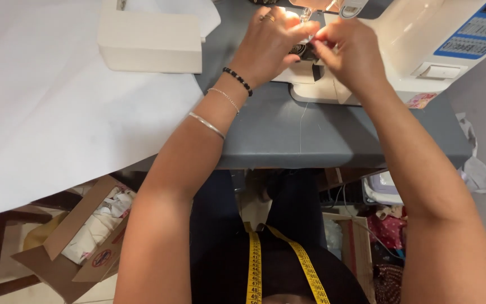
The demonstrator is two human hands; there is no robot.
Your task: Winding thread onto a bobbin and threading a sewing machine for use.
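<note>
This is a small home sewing room or tailoring workshop. A white sewing machine (417,45) stands on a grey counter (310,135), with a large white sheet of fabric or pattern paper (57,112) spread beside it. A yellow measuring tape (254,264) hangs round the person's neck. Below the counter sit an open cardboard box (80,242) of cloth scraps and more bundled fabric (389,231).

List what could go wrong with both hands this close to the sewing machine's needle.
1. The left hand and right hand pinch together right at the needle area of the sewing machine; if it ran, a fingertip might be pricked.
2. The bracelets on the left wrist hang close to the machine bed and may snag.
3. The thin thread trailing over the grey table could catch on an arm.
</note>
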